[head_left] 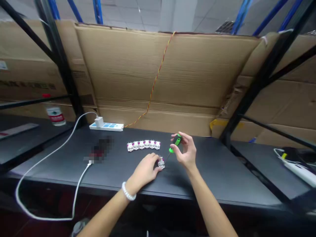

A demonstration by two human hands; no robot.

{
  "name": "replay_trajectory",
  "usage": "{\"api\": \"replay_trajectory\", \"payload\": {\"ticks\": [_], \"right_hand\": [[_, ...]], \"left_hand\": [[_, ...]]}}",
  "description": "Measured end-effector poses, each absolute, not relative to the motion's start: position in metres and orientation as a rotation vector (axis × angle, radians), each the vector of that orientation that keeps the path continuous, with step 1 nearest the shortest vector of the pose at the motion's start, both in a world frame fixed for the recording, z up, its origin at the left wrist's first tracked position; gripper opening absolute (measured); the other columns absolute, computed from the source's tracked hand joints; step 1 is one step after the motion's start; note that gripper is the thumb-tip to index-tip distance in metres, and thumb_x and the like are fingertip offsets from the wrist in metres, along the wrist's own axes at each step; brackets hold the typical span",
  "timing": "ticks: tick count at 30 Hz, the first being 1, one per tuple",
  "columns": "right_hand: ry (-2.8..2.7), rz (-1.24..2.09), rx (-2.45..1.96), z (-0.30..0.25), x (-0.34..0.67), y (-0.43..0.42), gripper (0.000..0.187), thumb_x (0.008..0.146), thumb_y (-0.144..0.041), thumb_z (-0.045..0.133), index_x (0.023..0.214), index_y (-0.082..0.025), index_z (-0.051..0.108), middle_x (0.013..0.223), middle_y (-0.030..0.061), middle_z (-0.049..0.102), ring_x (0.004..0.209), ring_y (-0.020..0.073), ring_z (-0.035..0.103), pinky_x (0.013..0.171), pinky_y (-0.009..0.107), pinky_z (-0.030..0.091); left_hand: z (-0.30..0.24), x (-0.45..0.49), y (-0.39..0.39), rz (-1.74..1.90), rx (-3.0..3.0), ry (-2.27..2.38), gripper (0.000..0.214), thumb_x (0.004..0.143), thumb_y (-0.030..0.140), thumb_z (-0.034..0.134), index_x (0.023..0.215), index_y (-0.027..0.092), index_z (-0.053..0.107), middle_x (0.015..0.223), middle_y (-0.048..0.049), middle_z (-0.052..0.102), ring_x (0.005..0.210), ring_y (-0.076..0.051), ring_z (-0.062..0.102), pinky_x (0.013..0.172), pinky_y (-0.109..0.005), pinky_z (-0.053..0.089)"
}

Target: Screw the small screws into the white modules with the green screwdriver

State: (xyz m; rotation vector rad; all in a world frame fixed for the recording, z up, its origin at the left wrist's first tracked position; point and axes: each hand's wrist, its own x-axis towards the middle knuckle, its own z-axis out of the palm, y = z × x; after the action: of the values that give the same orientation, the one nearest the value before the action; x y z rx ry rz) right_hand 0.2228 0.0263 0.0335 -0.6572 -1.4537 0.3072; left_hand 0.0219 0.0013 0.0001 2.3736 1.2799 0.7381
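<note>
My left hand (146, 171) rests on the dark tabletop, its fingers closed around a small white-and-purple part (161, 163) that looks like a switch or terminal block. In my right hand (186, 151) is a screwdriver (176, 141) with a green and black handle, pinched between thumb and fingers. Its thin shaft slants down to the left, with the tip at or close to the held part; whether it touches a screw is too small to tell. Just beyond my left hand, several similar white-and-purple parts (144, 144) stand in a slightly curved row.
A white power strip (107, 126) with a plugged-in charger lies at the back left. Its white cable (46, 154) loops over the front edge to a blurred-out object (100, 151). Black shelf posts (256, 75) flank the table, and cardboard (128, 72) stands behind. A bottle (56, 115) is at left.
</note>
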Motion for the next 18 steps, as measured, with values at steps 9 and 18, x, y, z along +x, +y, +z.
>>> {"api": "replay_trajectory", "payload": {"ticks": [9, 18], "right_hand": [[-1.466, 0.509, -0.561, 0.0353, 0.2230, 0.0237, 0.032, 0.104, -0.043, 0.056, 0.131, -0.030, 0.044, 0.123, 0.0112, 0.074, 0.096, 0.0240, 0.077, 0.081, 0.043, 0.065], [-1.380, 0.227, -0.759, 0.0322, 0.2250, 0.0290, 0.046, 0.086, -0.040, 0.083, 0.125, -0.026, 0.062, 0.109, 0.0060, 0.064, 0.089, 0.0213, 0.067, 0.078, 0.037, 0.061]], "left_hand": [[0.0027, 0.0219, 0.0008, 0.730, 2.381, 1.284, 0.018, 0.093, 0.018, 0.075, 0.109, 0.020, 0.067, 0.113, -0.0083, 0.071, 0.110, -0.029, 0.066, 0.101, -0.041, 0.051], [0.0005, 0.0217, 0.0004, 0.734, 2.375, 1.290, 0.020, 0.092, 0.018, 0.076, 0.110, 0.020, 0.067, 0.113, -0.0083, 0.071, 0.111, -0.028, 0.066, 0.101, -0.040, 0.051]]}}
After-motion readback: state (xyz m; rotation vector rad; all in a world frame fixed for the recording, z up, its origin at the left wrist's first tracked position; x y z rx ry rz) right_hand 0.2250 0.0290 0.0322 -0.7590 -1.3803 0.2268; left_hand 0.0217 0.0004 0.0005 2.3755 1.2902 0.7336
